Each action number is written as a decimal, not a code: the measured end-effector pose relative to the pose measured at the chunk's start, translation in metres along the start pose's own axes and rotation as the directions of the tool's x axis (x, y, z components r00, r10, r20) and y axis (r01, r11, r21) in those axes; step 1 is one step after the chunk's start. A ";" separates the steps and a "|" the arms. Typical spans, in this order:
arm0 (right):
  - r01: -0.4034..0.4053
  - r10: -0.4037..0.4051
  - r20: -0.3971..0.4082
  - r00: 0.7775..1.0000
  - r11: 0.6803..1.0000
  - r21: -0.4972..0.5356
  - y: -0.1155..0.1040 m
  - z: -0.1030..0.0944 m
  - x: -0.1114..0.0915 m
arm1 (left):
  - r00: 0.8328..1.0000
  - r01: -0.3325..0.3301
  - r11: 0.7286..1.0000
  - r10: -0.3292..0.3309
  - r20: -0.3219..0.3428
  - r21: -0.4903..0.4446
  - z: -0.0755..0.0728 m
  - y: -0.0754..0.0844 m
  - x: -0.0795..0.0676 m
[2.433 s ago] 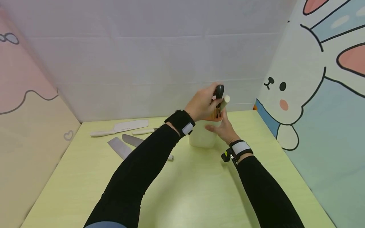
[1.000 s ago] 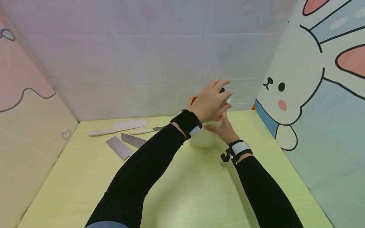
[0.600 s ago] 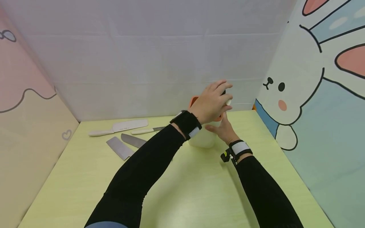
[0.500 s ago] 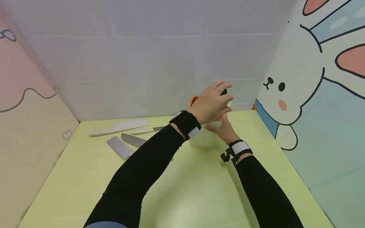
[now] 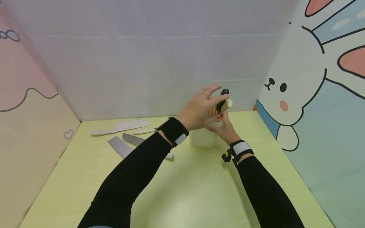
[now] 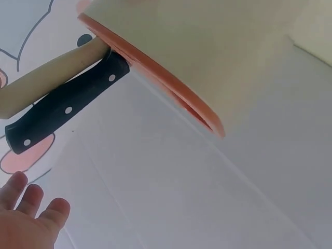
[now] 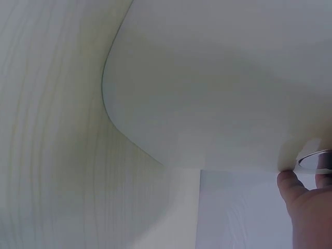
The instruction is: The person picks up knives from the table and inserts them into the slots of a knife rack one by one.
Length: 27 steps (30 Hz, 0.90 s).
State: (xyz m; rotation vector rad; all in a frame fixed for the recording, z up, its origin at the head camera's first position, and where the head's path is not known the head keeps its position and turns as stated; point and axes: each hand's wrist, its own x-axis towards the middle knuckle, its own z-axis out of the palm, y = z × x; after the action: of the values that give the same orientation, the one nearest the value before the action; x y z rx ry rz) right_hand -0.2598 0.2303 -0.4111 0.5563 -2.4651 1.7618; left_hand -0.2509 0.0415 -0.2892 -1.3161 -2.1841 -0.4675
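Observation:
A cream knife holder point(image 5: 203, 137) with an orange slotted top stands at the back right of the table. Two handles rise from its right end: a black riveted knife handle point(image 6: 67, 106) and a thick cream handle point(image 5: 227, 105) close beside it. My left hand point(image 5: 198, 109) is over the holder's top with its fingers spread; the left wrist view shows those fingertips point(image 6: 33, 194) apart from both handles. Low on the holder's right side, my right hand point(image 5: 227, 129) grips it, thumb toward the front. The blades inside the holder are hidden.
Left on the table point(image 5: 182, 196) lie a white-handled cleaver point(image 5: 131, 124), a smaller white-handled knife point(image 5: 142, 131), a broad blade point(image 5: 119, 146) and a dark curved blade point(image 5: 132, 139). My left sleeve partly covers these last two. A white cloth wall point(image 5: 148, 69) stands behind.
Earlier my left hand pinched the black handle higher up. That handle now sits lower, and the hand has drawn back left with its fingers off it. The right hand keeps its place.

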 end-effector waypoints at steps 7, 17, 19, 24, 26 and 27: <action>0.033 -0.033 -0.008 0.999 0.999 0.006 0.004 -0.002 0.001 | 0.997 0.069 0.998 -0.069 -0.027 -0.002 -0.015 -0.013 -0.046; -0.003 0.003 -0.032 0.999 1.000 -0.006 0.009 -0.016 -0.002 | 0.969 0.245 0.969 -0.245 -0.013 -0.019 -0.030 -0.034 -0.139; -0.004 0.003 -0.034 0.999 1.000 -0.008 0.010 -0.017 -0.001 | 0.958 0.285 0.958 -0.286 -0.008 -0.010 -0.030 -0.038 -0.159; -0.004 0.003 -0.032 0.999 1.000 -0.012 0.009 -0.023 -0.004 | 0.925 0.380 0.924 -0.380 0.027 -0.027 -0.026 -0.042 -0.200; 0.001 -0.001 -0.031 1.000 1.000 -0.010 0.012 -0.025 -0.004 | 0.913 0.407 0.913 -0.406 0.045 -0.024 -0.023 -0.042 -0.213; -0.003 0.003 -0.030 1.000 1.000 -0.009 0.015 -0.027 -0.004 | 0.908 0.417 0.909 -0.415 0.052 -0.020 -0.021 -0.041 -0.219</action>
State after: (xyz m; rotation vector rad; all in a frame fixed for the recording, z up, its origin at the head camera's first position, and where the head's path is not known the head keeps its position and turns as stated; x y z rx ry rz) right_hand -0.2655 0.2600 -0.4165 0.5218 -2.4536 1.7464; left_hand -0.1993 -0.1418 -0.4060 -0.8734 -2.5130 -0.6373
